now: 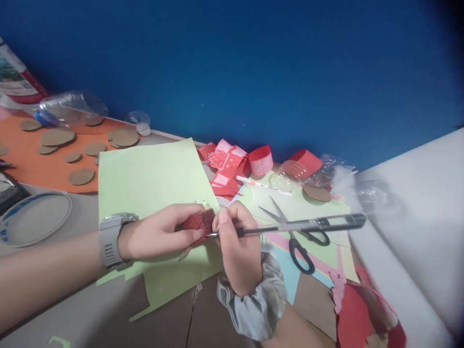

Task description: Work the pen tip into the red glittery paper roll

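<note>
My left hand (165,232), with a grey watch on its wrist, is closed around a small red-and-black patterned piece (197,223). Just to its right, my right hand (239,246) has its fingers closed on a pen (300,225) with a clear and black barrel. The pen's tip meets the lower right edge of the patterned piece, and its long end points right. Under both hands lies a light green sheet of paper (152,179) with cut lower edges. Behind the pen, black-handled scissors (290,232) lie open on coloured paper.
Cardboard discs (81,176) lie on an orange sheet (21,169) at left, near a plastic bottle (76,107) and a round lid (36,220). Red paper strips (261,160) and a white marker (263,185) sit by the blue wall (239,72). A white surface (416,217) rises at right.
</note>
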`<act>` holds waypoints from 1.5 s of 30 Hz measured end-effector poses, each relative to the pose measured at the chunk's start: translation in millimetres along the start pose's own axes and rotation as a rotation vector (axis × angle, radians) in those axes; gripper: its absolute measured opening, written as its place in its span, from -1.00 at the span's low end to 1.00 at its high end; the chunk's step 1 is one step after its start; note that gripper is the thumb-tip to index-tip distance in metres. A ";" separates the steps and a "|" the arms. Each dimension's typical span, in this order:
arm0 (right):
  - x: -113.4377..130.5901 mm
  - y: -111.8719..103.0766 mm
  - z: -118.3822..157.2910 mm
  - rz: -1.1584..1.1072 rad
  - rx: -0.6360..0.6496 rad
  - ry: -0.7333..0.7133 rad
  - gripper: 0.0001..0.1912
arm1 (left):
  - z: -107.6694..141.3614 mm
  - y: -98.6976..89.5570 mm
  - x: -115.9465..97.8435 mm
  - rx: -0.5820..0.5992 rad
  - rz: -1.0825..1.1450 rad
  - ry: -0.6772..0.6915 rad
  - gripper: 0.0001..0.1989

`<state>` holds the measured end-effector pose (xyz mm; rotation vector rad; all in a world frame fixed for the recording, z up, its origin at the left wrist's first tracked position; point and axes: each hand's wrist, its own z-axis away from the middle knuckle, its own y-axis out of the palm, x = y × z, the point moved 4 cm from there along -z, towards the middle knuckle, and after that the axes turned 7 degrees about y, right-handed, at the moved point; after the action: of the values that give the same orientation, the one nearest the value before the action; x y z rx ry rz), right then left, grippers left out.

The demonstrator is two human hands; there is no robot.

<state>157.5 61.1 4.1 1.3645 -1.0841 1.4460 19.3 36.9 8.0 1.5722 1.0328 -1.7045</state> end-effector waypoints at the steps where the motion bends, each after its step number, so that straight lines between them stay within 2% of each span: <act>1: 0.0 -0.1 -0.6 -0.005 0.003 0.017 -0.66 | -0.1 0.0 0.4 0.013 0.010 -0.002 -0.90; 5: 0.6 0.3 -3.0 -0.075 0.018 0.048 -0.66 | -1.0 0.0 0.9 0.039 0.038 -0.018 -0.92; 12: -0.7 1.2 -5.3 -0.033 0.020 0.072 -0.66 | -2.7 -0.6 -2.6 0.055 0.004 0.005 -0.87; 17: 1.4 2.5 -4.8 -0.046 0.045 0.058 -0.68 | -2.8 -0.4 -1.7 0.058 -0.027 0.029 -0.84; 24: 4.8 3.1 -4.7 0.021 0.018 0.005 -0.70 | -2.6 -0.6 -2.6 0.051 -0.055 0.047 -0.85; 40: 3.9 3.0 -4.5 0.025 0.048 0.017 -0.69 | -1.8 0.1 -1.8 0.028 0.000 0.040 -0.89; 45: 3.6 2.3 -4.6 0.030 0.048 0.025 -0.69 | -2.8 -0.2 -2.1 0.061 -0.029 0.030 -0.89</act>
<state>154.0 65.0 7.5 1.3659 -1.0643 1.5161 20.8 39.3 10.1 1.6330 1.0322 -1.7515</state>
